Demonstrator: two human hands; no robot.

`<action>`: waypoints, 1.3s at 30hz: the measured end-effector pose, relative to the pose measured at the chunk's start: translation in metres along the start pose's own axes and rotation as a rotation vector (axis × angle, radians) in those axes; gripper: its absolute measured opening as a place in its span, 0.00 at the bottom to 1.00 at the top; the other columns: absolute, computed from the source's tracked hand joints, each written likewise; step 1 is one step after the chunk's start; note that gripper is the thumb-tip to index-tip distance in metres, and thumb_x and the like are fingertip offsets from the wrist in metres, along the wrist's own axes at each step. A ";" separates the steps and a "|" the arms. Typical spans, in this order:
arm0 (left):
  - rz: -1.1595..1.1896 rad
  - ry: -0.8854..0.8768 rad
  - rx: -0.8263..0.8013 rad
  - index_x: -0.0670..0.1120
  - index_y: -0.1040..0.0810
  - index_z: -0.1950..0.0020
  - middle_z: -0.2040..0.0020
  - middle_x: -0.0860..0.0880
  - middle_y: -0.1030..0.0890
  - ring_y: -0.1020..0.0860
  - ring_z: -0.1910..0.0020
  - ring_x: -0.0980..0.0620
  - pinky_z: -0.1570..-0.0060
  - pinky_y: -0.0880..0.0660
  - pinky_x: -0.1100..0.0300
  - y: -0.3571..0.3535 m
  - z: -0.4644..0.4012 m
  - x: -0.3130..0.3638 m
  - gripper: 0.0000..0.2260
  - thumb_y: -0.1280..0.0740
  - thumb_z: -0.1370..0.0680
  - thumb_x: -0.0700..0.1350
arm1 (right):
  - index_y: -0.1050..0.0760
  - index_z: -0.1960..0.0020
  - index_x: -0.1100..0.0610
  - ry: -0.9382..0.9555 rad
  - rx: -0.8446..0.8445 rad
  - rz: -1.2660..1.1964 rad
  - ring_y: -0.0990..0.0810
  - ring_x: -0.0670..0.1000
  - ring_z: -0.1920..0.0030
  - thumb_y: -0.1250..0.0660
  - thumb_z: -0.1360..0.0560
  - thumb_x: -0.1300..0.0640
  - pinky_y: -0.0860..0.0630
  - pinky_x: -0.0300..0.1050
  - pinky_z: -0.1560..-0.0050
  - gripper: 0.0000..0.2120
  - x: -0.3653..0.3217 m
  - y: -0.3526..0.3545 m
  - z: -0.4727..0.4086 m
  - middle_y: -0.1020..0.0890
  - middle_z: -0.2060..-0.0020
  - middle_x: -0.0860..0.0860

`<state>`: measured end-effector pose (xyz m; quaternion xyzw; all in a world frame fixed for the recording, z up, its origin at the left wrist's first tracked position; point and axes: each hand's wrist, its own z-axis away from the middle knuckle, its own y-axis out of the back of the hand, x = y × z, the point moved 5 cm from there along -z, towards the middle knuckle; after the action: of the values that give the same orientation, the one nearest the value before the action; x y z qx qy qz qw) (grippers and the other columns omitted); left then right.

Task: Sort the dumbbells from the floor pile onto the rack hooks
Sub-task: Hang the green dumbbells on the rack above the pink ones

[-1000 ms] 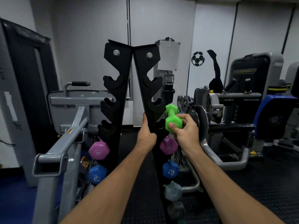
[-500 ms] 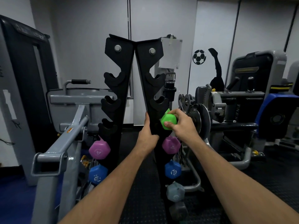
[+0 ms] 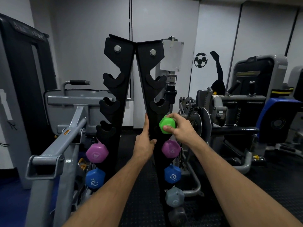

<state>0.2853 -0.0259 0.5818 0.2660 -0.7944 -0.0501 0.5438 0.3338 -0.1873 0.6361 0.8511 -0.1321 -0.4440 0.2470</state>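
Rack (image 3: 124, 89) of black metal in the middle of the frame, two tall posts leaning together at the top. Green dumbbell (image 3: 166, 125) just right of the middle, right beside the right post, above a purple dumbbell (image 3: 171, 148) already hung there. Right hand (image 3: 181, 128) wrapped round the green end, thumb in front, fingers over the top. Left hand (image 3: 144, 145) holding the right post's inner edge, fingers straight up along it, thumb round the front. Lower down on that post: a blue dumbbell (image 3: 172, 174), then a grey dumbbell (image 3: 174, 197), then a dark one near the bottom of the frame. On the left post, lower left of the middle, another purple one and another blue one. Empty hooks (image 3: 107, 105) higher up on both posts. Probably the moment of setting the green one into its hook; hard to tell if seated yet. Best done slowly: slide the bar all the way into the notch, feel it drop, keep the post steady, then let go. Danger of a fall onto the purple one if let go too soon.
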 end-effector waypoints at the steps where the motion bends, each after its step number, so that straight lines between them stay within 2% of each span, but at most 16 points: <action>1: -0.011 0.005 0.003 0.72 0.61 0.23 0.30 0.48 0.23 0.26 0.42 0.61 0.41 0.31 0.61 0.000 0.000 0.000 0.50 0.33 0.21 0.32 | 0.23 0.38 0.50 0.001 -0.003 0.010 0.18 0.44 0.50 0.23 0.25 0.52 0.25 0.35 0.53 0.18 0.000 0.000 0.000 0.16 0.48 0.49; 5: -0.017 0.005 0.011 0.72 0.61 0.23 0.29 0.48 0.23 0.25 0.40 0.60 0.41 0.31 0.62 0.000 0.002 0.002 0.50 0.33 0.21 0.32 | 0.24 0.33 0.50 0.016 0.007 0.032 0.19 0.47 0.48 0.24 0.23 0.52 0.23 0.39 0.49 0.21 0.000 -0.003 0.003 0.18 0.45 0.50; 7: -0.023 0.007 0.007 0.72 0.62 0.22 0.28 0.48 0.23 0.24 0.38 0.58 0.41 0.31 0.62 0.000 0.003 0.002 0.49 0.33 0.21 0.33 | 0.27 0.27 0.52 0.015 0.027 0.052 0.21 0.49 0.45 0.25 0.23 0.52 0.26 0.40 0.45 0.26 -0.001 -0.004 0.005 0.19 0.43 0.50; 9: -0.032 0.009 0.004 0.71 0.62 0.22 0.28 0.47 0.24 0.23 0.35 0.55 0.39 0.30 0.60 0.000 0.004 0.003 0.49 0.33 0.21 0.32 | 0.28 0.26 0.54 0.007 0.029 0.078 0.22 0.49 0.45 0.25 0.22 0.51 0.28 0.40 0.44 0.27 -0.002 -0.003 0.005 0.20 0.44 0.50; 12: -0.048 0.006 0.002 0.71 0.62 0.22 0.28 0.47 0.24 0.24 0.32 0.50 0.34 0.29 0.54 0.000 0.005 0.004 0.50 0.33 0.21 0.33 | 0.26 0.29 0.56 -0.012 0.002 0.093 0.21 0.49 0.47 0.26 0.22 0.51 0.27 0.41 0.46 0.23 -0.003 -0.003 0.005 0.19 0.47 0.49; 17: -0.035 0.007 -0.009 0.71 0.62 0.22 0.27 0.47 0.25 0.25 0.30 0.50 0.32 0.29 0.51 0.002 0.006 0.003 0.50 0.33 0.21 0.33 | 0.26 0.30 0.55 -0.051 -0.039 0.086 0.19 0.50 0.46 0.27 0.22 0.51 0.25 0.42 0.48 0.23 -0.004 -0.003 0.003 0.18 0.45 0.51; 21: -0.035 0.005 -0.018 0.71 0.62 0.22 0.27 0.48 0.25 0.24 0.31 0.51 0.32 0.29 0.51 0.002 0.004 0.004 0.49 0.32 0.21 0.33 | 0.27 0.30 0.54 -0.077 -0.049 0.102 0.21 0.47 0.49 0.27 0.21 0.50 0.27 0.36 0.54 0.22 -0.007 0.000 0.004 0.19 0.45 0.50; 24: -0.041 0.000 -0.027 0.70 0.63 0.22 0.27 0.48 0.25 0.25 0.31 0.50 0.33 0.29 0.51 0.004 0.004 0.003 0.49 0.32 0.21 0.34 | 0.28 0.28 0.54 -0.092 -0.048 0.110 0.22 0.45 0.49 0.27 0.21 0.50 0.29 0.34 0.56 0.24 -0.008 0.001 0.005 0.20 0.45 0.49; 27: -0.034 -0.010 -0.043 0.71 0.62 0.22 0.26 0.48 0.26 0.25 0.30 0.51 0.33 0.30 0.54 0.007 0.003 0.002 0.50 0.31 0.21 0.34 | 0.30 0.24 0.53 -0.092 -0.021 0.097 0.22 0.48 0.44 0.27 0.21 0.49 0.27 0.37 0.49 0.28 -0.010 -0.002 0.008 0.20 0.40 0.50; 30: -0.026 -0.026 -0.077 0.70 0.61 0.22 0.25 0.49 0.27 0.26 0.29 0.51 0.29 0.32 0.52 0.009 0.003 0.000 0.50 0.30 0.21 0.36 | 0.34 0.21 0.52 -0.093 0.019 0.102 0.23 0.48 0.40 0.28 0.21 0.48 0.27 0.42 0.40 0.32 -0.010 -0.004 0.014 0.22 0.36 0.51; 32: -0.040 -0.035 -0.105 0.67 0.60 0.20 0.26 0.48 0.26 0.26 0.29 0.51 0.28 0.31 0.51 0.011 0.005 -0.003 0.49 0.28 0.22 0.37 | 0.37 0.20 0.53 -0.093 0.067 0.099 0.23 0.50 0.34 0.27 0.22 0.47 0.26 0.49 0.32 0.35 -0.009 -0.006 0.020 0.23 0.31 0.52; 34: -0.064 -0.035 -0.133 0.66 0.59 0.20 0.25 0.48 0.27 0.26 0.29 0.50 0.27 0.31 0.49 0.013 0.010 -0.007 0.50 0.27 0.23 0.38 | 0.37 0.19 0.54 -0.078 0.129 0.102 0.25 0.52 0.30 0.27 0.22 0.46 0.28 0.54 0.28 0.36 -0.009 -0.008 0.033 0.25 0.28 0.52; 37: -0.118 -0.029 -0.146 0.61 0.55 0.18 0.26 0.47 0.27 0.25 0.29 0.48 0.28 0.30 0.48 0.017 0.025 -0.019 0.48 0.25 0.24 0.41 | 0.37 0.20 0.55 -0.011 0.233 0.118 0.28 0.46 0.29 0.28 0.22 0.49 0.32 0.45 0.28 0.35 -0.011 -0.017 0.065 0.27 0.26 0.50; 39: -0.165 -0.017 -0.149 0.55 0.48 0.17 0.27 0.46 0.25 0.24 0.31 0.47 0.30 0.28 0.49 0.018 0.040 -0.035 0.44 0.24 0.24 0.46 | 0.37 0.20 0.55 0.017 0.292 0.148 0.32 0.44 0.29 0.28 0.21 0.52 0.37 0.40 0.28 0.34 -0.008 -0.026 0.092 0.30 0.24 0.50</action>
<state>0.2520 -0.0022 0.5432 0.2888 -0.7683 -0.1560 0.5496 0.2536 -0.1895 0.5826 0.8698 -0.2553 -0.3933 0.1536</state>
